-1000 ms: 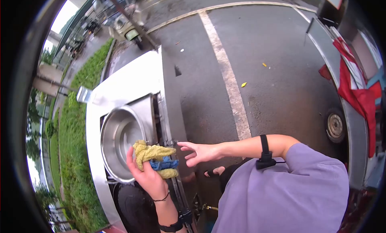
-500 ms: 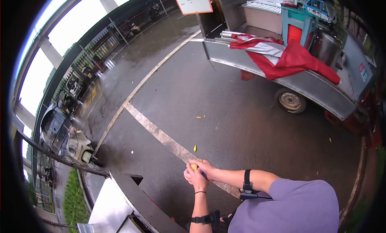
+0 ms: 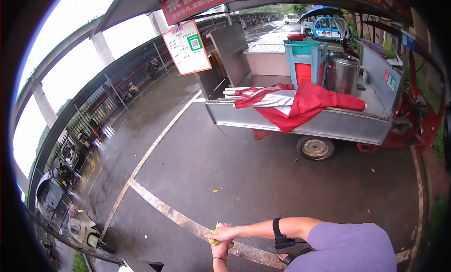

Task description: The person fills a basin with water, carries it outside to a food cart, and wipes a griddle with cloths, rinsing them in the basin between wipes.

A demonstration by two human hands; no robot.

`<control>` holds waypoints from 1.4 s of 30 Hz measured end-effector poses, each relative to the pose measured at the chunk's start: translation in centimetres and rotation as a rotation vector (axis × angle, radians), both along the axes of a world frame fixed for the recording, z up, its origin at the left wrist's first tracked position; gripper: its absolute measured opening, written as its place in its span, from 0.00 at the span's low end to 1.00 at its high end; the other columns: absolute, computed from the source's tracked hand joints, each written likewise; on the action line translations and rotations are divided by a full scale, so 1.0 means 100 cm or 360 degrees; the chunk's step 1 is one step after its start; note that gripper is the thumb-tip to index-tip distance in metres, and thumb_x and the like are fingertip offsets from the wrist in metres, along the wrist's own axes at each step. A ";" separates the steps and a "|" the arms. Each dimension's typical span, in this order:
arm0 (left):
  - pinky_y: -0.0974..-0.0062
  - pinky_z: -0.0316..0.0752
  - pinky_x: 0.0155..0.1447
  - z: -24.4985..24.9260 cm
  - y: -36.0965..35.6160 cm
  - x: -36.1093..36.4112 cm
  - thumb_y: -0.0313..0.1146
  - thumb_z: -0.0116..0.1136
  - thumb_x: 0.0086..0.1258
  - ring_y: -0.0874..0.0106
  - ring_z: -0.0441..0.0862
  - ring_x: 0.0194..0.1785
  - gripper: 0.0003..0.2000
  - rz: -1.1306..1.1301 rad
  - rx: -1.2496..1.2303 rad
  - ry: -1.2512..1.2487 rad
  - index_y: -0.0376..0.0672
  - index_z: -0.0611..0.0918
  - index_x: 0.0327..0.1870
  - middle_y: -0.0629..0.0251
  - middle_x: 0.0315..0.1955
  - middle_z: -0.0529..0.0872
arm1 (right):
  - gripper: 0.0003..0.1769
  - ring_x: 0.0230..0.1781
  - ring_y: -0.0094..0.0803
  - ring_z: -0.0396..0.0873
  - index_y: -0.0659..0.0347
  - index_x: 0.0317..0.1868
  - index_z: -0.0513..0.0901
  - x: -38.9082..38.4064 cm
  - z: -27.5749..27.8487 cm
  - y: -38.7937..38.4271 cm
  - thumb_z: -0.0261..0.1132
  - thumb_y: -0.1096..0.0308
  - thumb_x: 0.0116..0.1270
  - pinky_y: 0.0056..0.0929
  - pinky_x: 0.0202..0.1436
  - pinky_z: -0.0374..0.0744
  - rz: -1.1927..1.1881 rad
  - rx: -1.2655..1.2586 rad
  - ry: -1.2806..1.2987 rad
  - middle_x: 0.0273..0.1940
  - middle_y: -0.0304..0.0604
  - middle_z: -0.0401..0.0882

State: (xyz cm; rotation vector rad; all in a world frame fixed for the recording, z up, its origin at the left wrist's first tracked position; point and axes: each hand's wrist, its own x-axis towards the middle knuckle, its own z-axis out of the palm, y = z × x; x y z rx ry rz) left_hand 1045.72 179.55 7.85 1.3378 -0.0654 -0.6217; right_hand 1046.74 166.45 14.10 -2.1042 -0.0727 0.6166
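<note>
My right hand [image 3: 224,232] and my left hand [image 3: 219,251] are together in front of me at the bottom of the head view, one over the other. Both are closed around a crumpled yellow cloth [image 3: 213,240], whose ends poke out above and beside the fingers. Most of the cloth is hidden by the hands. A dark band circles my left wrist, and a black strap with a small box sits on my right forearm. Wet pavement with a pale painted line lies below the hands.
A three-wheeled cargo cart [image 3: 300,123] stands ahead, with a red and white folded canopy [image 3: 300,103], teal stools [image 3: 305,61] and a steel pot [image 3: 343,72]. A menu sign [image 3: 188,47] hangs at its left. A parked scooter [image 3: 77,227] is at left.
The view has tilted up, bringing the cart and its red banner further into sight. My hands have shifted lower in view, and more of the yellow cloth shows between them.
</note>
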 end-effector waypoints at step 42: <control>0.58 0.81 0.56 -0.019 -0.102 0.001 0.46 0.62 0.59 0.52 0.87 0.50 0.22 0.0037 0.1963 -0.0345 0.34 0.87 0.44 0.43 0.43 0.88 | 0.05 0.19 0.24 0.73 0.60 0.26 0.80 0.052 -0.101 -0.045 0.69 0.72 0.53 0.30 0.21 0.72 -0.0849 0.0834 0.0134 0.21 0.36 0.79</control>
